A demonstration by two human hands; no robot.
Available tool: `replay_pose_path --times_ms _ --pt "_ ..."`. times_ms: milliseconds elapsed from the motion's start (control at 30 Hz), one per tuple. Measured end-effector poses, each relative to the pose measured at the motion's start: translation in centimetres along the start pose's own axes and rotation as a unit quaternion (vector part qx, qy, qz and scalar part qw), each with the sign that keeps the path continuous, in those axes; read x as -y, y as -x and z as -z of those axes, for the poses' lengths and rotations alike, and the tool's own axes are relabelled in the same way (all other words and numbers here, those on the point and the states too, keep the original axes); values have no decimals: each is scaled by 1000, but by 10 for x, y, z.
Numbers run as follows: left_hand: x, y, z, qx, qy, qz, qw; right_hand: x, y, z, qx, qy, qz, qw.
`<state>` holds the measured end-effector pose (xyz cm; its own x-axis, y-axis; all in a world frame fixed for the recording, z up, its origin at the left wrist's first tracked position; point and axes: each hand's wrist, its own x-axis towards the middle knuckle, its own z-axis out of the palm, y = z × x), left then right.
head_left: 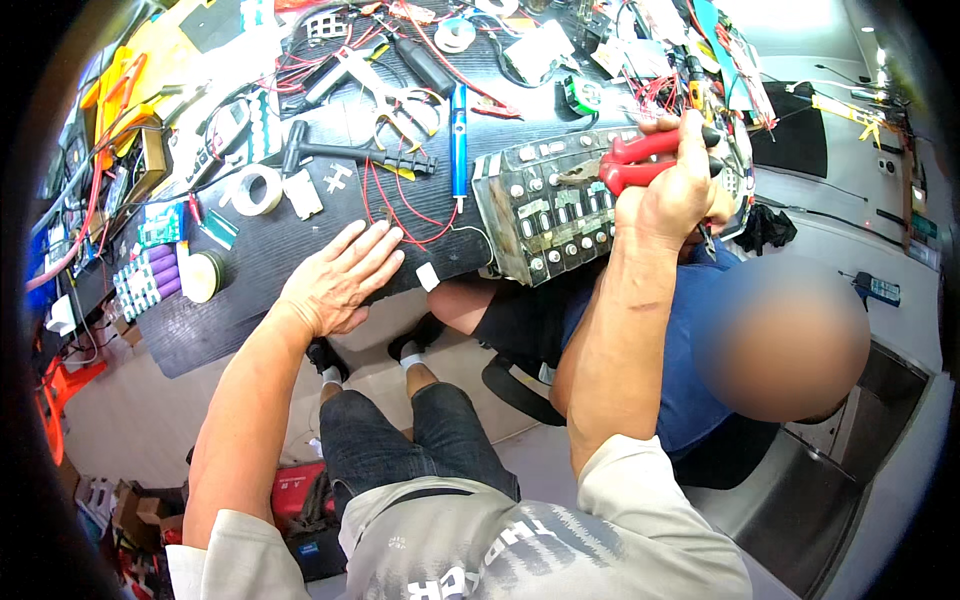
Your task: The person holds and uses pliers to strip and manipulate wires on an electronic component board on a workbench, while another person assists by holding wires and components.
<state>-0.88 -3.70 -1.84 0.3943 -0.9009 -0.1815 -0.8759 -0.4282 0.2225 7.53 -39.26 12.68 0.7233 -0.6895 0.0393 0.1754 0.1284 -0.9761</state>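
Note:
My left hand (338, 278) lies on the dark tabletop (225, 305) with its fingers stretched out, beside looped red wire (420, 240) and a small white piece (427, 277). My right hand (668, 195) grips red-handled pliers (632, 149) above the right end of a battery pack (530, 215) with rows of terminals. The pliers' tips are partly hidden behind the hand. A blue pen-like tool (459, 140) stands out just left of the pack, and a black hammer-shaped tool (335, 150) lies farther left.
Tape rolls (250, 190), purple cells (152, 270), scissors (405, 115) and tangled cables crowd the tabletop. A co-worker (675, 340) in blue sits close at my right, partly under my forearm. A red case (300, 497) is on the floor at lower left.

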Motion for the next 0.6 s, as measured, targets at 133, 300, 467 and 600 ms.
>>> replay_pose_path --times_ms 133,300,467,600 --pt "0 3 -1 -1 -9 2 1000 0 17 1 55 5 42 998" --pt "1 3 -2 -19 10 -2 1000 1 35 8 86 -9 55 995" --pt "0 1 -4 -15 19 3 1000 -4 41 10 104 -42 79 991" --pt "-4 0 -2 -7 6 11 1000 -3 54 7 100 -24 57 993"
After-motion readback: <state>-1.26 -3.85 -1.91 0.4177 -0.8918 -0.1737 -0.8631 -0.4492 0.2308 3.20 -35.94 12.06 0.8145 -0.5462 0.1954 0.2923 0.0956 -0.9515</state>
